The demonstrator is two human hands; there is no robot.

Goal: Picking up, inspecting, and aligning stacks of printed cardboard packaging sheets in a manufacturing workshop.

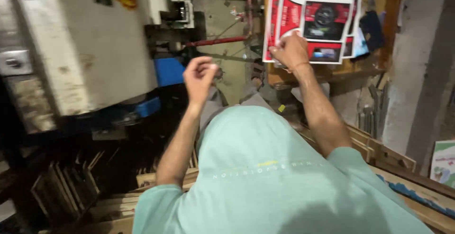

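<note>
Sheets stacked at desk near edge; right hand pinches top sheet's corner, not lifted; left hand loosely curled, empty.

Two hands — one stack of printed red sheets — one grey machine

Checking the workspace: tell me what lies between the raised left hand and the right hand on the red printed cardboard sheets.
Head view: between left hand and right hand only bare concrete floor shows.
</note>
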